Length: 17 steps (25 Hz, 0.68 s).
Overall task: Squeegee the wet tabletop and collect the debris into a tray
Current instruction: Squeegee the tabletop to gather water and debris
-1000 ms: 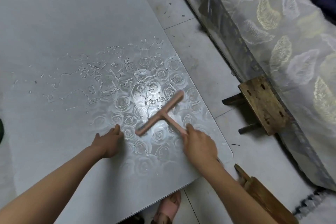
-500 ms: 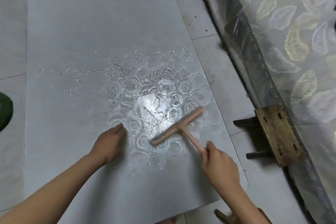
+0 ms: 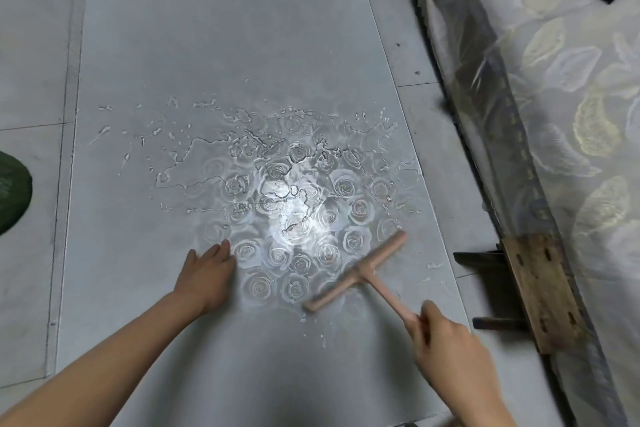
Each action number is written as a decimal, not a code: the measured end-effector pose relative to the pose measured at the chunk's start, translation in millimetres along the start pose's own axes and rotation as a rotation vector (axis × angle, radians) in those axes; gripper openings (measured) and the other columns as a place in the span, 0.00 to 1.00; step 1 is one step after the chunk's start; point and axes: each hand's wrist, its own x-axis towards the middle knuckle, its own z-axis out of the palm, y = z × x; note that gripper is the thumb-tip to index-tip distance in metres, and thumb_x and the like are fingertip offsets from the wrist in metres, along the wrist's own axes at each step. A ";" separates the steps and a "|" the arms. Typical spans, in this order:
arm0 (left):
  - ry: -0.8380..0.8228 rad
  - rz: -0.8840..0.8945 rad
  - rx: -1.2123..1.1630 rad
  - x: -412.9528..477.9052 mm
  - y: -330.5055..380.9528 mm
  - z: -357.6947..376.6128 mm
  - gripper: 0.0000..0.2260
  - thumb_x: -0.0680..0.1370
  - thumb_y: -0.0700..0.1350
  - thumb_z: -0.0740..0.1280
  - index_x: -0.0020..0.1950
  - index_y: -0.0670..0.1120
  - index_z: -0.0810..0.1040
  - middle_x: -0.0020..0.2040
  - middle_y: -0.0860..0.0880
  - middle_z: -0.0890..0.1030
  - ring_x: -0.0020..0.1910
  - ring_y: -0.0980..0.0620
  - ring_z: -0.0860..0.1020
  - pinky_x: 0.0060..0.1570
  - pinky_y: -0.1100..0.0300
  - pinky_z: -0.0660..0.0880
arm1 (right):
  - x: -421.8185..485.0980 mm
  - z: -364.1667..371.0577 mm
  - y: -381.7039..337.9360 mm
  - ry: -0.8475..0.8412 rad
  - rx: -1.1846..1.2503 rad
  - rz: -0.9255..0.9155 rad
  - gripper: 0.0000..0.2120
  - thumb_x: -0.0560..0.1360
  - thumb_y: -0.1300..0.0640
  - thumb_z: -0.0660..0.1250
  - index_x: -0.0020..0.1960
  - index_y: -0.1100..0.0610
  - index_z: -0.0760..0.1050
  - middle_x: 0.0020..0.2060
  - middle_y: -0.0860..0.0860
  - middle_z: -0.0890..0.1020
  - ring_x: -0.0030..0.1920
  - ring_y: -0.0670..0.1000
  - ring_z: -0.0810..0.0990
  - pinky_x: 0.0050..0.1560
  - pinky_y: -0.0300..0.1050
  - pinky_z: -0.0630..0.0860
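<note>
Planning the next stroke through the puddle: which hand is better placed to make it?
The right hand: it grips the handle of the squeegee, whose blade sits at the near edge of the water. The left hand lies flat on the tabletop, holding nothing.

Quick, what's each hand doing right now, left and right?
Left hand: open, fingers flat on the tabletop, holding nothing.
Right hand: closed round the squeegee handle.
</note>
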 end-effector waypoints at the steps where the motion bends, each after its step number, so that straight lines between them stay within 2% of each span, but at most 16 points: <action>1: -0.008 0.000 -0.004 0.4 -0.8 1.5 0.24 0.77 0.39 0.56 0.74 0.45 0.60 0.79 0.46 0.46 0.77 0.50 0.50 0.73 0.43 0.53 | 10.2 5.6 -17.8 0.003 0.038 -0.043 0.09 0.79 0.44 0.55 0.46 0.48 0.63 0.37 0.48 0.79 0.44 0.58 0.80 0.34 0.47 0.65; 3: -0.034 -0.004 -0.005 -0.6 0.3 2.3 0.24 0.77 0.39 0.56 0.74 0.45 0.59 0.79 0.46 0.45 0.77 0.50 0.49 0.72 0.43 0.53 | 40.6 6.9 -60.6 0.037 0.106 -0.100 0.11 0.80 0.47 0.54 0.53 0.53 0.68 0.44 0.53 0.82 0.46 0.59 0.80 0.36 0.47 0.63; 6: -0.043 -0.021 -0.044 0.7 -0.6 0.2 0.23 0.77 0.39 0.56 0.73 0.45 0.61 0.79 0.46 0.46 0.78 0.50 0.49 0.73 0.43 0.52 | 66.4 -3.5 -97.2 0.096 0.191 -0.137 0.11 0.80 0.48 0.55 0.51 0.55 0.68 0.43 0.55 0.81 0.44 0.60 0.79 0.36 0.47 0.63; 9: 0.003 -0.035 -0.074 -6.6 2.9 -1.7 0.24 0.77 0.38 0.56 0.74 0.44 0.60 0.79 0.46 0.46 0.78 0.49 0.48 0.74 0.44 0.49 | 25.7 -5.6 -49.7 0.161 0.212 -0.081 0.10 0.78 0.47 0.58 0.45 0.52 0.64 0.33 0.51 0.77 0.38 0.60 0.79 0.30 0.46 0.59; 12: 0.024 -0.046 -0.076 -22.4 11.6 2.6 0.27 0.77 0.39 0.56 0.77 0.43 0.55 0.79 0.45 0.45 0.78 0.48 0.46 0.75 0.46 0.48 | -61.2 11.1 22.8 0.054 0.161 0.025 0.14 0.74 0.46 0.66 0.40 0.48 0.61 0.25 0.44 0.67 0.32 0.56 0.79 0.24 0.42 0.59; 14: 0.010 -0.045 -0.077 -33.9 18.0 6.3 0.28 0.77 0.39 0.57 0.77 0.42 0.55 0.79 0.45 0.45 0.78 0.48 0.46 0.75 0.46 0.48 | -107.9 26.9 51.9 -0.007 0.172 0.086 0.21 0.67 0.49 0.75 0.36 0.46 0.61 0.22 0.44 0.62 0.26 0.53 0.79 0.19 0.38 0.58; 16: -0.009 -0.039 -0.076 -44.3 25.7 11.9 0.28 0.77 0.39 0.57 0.77 0.42 0.54 0.79 0.45 0.45 0.78 0.48 0.46 0.75 0.45 0.48 | -136.3 46.6 56.0 -0.042 0.153 0.075 0.20 0.64 0.49 0.77 0.35 0.46 0.63 0.22 0.44 0.65 0.24 0.50 0.78 0.16 0.41 0.64; 17: -0.008 -0.044 -0.081 -48.4 28.9 15.5 0.28 0.77 0.39 0.56 0.77 0.41 0.54 0.79 0.45 0.46 0.78 0.48 0.46 0.75 0.45 0.49 | -139.4 55.6 46.3 -0.073 0.166 0.072 0.14 0.68 0.49 0.74 0.37 0.47 0.67 0.25 0.45 0.72 0.28 0.50 0.81 0.20 0.45 0.71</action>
